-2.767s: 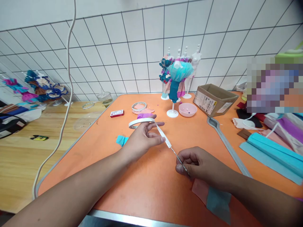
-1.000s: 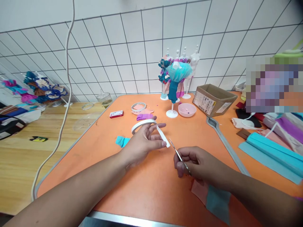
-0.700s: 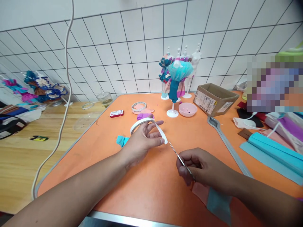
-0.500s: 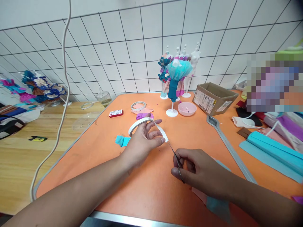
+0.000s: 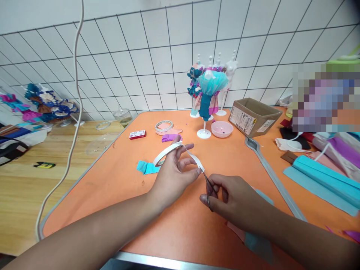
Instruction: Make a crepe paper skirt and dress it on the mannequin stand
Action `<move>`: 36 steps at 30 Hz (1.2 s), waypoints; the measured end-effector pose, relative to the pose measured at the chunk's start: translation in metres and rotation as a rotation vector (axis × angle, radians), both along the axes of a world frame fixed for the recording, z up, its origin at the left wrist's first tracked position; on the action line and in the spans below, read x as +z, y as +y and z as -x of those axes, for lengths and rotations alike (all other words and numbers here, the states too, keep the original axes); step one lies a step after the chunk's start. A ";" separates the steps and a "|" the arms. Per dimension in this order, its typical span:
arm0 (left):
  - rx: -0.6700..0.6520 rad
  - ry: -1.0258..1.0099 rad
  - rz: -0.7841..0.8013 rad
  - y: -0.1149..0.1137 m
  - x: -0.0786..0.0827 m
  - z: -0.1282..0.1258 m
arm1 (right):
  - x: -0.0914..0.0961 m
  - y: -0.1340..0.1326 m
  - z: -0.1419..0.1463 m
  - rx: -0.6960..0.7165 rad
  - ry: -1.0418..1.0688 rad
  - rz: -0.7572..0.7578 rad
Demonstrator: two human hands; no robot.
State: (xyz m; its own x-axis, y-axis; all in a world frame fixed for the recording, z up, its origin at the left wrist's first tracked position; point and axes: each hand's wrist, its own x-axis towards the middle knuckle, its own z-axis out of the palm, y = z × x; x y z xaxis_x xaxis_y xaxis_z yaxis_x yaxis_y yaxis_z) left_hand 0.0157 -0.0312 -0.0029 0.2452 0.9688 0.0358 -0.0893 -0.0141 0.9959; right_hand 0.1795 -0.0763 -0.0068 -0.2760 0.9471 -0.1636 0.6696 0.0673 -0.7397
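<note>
My left hand [image 5: 177, 172] is closed on a roll of white tape [image 5: 165, 153], which hangs around its fingers. A loose strip of tape [image 5: 197, 159] runs from the roll to my left thumb and fingertips. Small scissors [image 5: 210, 189] are in my right hand [image 5: 227, 193], thumb and fingers at the handles. Their tips meet the end of the tape strip, close to my left thumb. Beneath the left hand, a piece of turquoise crepe paper [image 5: 147, 167] lies on the orange table [image 5: 112, 210]. A purple piece of paper [image 5: 170, 137] rests just beyond the roll.
Farther back stand a mini dress form in a turquoise dress [image 5: 212, 84], a pink bowl [image 5: 222, 129] and a cardboard box [image 5: 253, 118]. A red-and-white small box [image 5: 137, 134] lies left. Turquoise paper [image 5: 323, 183] is at right; a white cable [image 5: 75, 93] hangs at left.
My left hand has shifted slightly right with the tape, and the roll has tilted. The scissors have turned more upright, their tips now at the strip's end.
</note>
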 end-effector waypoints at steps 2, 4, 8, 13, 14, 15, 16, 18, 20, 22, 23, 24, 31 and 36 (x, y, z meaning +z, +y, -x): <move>0.017 0.018 -0.011 -0.001 0.001 0.000 | 0.001 0.000 0.000 -0.005 -0.018 -0.017; 0.029 0.027 -0.016 -0.001 0.002 0.000 | 0.003 0.001 -0.001 0.008 -0.026 -0.035; 0.005 0.014 -0.004 0.000 0.007 0.002 | 0.006 0.003 -0.006 0.053 -0.015 -0.008; -0.018 0.026 0.020 -0.001 0.009 0.003 | 0.003 0.004 -0.008 0.090 0.012 0.046; -0.021 0.035 0.030 -0.002 0.010 0.003 | 0.003 0.004 -0.008 0.089 0.016 0.052; -0.025 0.043 0.040 -0.002 0.010 0.003 | 0.003 0.004 -0.008 0.089 0.022 0.060; -0.027 0.050 0.048 -0.003 0.010 0.003 | 0.002 0.005 -0.008 0.092 0.032 0.071; -0.027 0.048 0.047 -0.002 0.012 0.004 | 0.002 0.006 -0.009 0.101 0.053 0.099; -0.020 0.019 0.022 0.001 0.013 0.006 | 0.001 0.008 -0.010 0.097 0.068 0.113; -0.022 -0.015 -0.008 0.005 0.015 0.010 | -0.001 0.011 -0.011 0.062 0.099 0.097; -0.029 -0.022 -0.016 0.007 0.016 0.012 | -0.002 0.013 -0.012 0.030 0.123 0.078; -0.042 -0.018 -0.013 0.008 0.016 0.014 | -0.004 0.014 -0.013 -0.016 0.152 0.050; -0.122 0.086 0.125 -0.002 0.010 0.005 | -0.009 0.013 -0.012 -0.207 0.426 -0.053; -0.137 0.061 0.155 -0.008 0.004 -0.003 | -0.010 0.014 -0.010 -0.175 0.336 -0.053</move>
